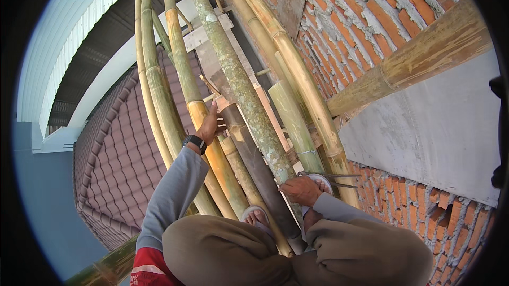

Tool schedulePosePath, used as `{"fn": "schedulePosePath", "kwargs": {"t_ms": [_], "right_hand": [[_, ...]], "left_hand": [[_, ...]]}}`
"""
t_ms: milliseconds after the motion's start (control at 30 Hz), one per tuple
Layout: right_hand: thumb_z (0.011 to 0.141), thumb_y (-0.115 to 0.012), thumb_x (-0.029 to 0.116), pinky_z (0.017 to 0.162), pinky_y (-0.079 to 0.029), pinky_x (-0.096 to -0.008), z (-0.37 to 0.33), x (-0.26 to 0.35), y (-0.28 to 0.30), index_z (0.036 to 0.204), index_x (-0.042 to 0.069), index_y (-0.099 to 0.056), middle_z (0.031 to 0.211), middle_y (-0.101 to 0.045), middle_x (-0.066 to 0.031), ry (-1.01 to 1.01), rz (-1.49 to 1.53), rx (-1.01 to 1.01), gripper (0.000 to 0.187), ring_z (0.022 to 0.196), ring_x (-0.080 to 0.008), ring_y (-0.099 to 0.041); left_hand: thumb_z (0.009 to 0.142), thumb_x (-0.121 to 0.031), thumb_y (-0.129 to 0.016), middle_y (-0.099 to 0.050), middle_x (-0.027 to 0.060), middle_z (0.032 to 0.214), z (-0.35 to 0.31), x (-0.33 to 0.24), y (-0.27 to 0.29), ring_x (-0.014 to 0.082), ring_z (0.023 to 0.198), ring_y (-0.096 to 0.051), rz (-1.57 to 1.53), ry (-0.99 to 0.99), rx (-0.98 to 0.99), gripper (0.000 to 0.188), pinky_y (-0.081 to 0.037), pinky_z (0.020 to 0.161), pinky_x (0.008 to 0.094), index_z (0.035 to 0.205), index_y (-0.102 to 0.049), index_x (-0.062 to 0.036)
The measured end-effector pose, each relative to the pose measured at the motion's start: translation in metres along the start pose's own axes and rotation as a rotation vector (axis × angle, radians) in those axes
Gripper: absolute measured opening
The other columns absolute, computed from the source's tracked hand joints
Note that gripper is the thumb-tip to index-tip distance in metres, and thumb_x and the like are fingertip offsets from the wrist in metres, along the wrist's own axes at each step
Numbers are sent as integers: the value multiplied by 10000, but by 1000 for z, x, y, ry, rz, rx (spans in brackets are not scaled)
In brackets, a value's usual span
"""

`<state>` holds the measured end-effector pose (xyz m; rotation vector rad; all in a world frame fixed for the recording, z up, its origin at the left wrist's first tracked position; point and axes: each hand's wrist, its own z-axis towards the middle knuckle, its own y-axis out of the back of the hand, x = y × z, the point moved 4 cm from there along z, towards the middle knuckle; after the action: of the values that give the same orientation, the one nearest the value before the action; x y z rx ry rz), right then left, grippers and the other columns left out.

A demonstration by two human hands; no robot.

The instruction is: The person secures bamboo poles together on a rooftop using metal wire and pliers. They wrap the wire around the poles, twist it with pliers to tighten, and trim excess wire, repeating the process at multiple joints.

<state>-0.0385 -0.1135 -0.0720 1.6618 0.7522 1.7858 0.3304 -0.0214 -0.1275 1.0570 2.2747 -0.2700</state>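
My left hand, with a dark watch at the wrist, is over a yellow-green bamboo pole. Its thumb points up and its fingers are apart, with nothing seen in them; whether the palm touches the pole is unclear. Beside its fingertips lies a dark brown pole. My right hand is closed by my right foot, near the lower end of a lichen-covered pole. Out of its far side stick two thin dark prongs of a metal tool, like pincer handles; the rest is hidden.
My sandalled feet stand on the poles, high above a tiled roof at the left. Rough brick wall rises on the right, with a grey concrete panel. A thick bamboo pole slants across it. More bamboo runs alongside.
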Motion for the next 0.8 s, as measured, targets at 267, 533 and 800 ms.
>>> {"fn": "schedulePosePath", "kwargs": {"t_ms": [267, 533, 800], "right_hand": [[917, -672, 176, 671, -539, -412, -1, 0, 6, 982, 101, -665, 821, -627, -54, -14, -21, 68, 100, 759, -261, -673], [855, -605, 162, 704, -531, -390, -15, 13, -5, 1073, 52, -644, 884, -632, -74, 51, -235, 187, 247, 765, -248, -687], [861, -591, 150, 689, -534, -388, -15, 10, -11, 1100, 27, -634, 872, -632, -90, 28, -226, 182, 272, 754, -262, -684]], "left_hand": [[980, -820, -275, -458, 143, 1589, 42, 21, -28, 323, 1430, -459, -377, 47, 122, 958, -339, 1196, 523, 1594, -365, -89], [993, -788, -305, -452, 152, 1598, 44, 25, -35, 347, 1454, -436, -549, 0, 255, 925, -311, 1224, 520, 1582, -387, -80], [1028, -725, -303, -507, 162, 1552, 56, 28, -34, 350, 1416, -484, -569, 30, 255, 831, -352, 1207, 513, 1547, -443, -91]]}}
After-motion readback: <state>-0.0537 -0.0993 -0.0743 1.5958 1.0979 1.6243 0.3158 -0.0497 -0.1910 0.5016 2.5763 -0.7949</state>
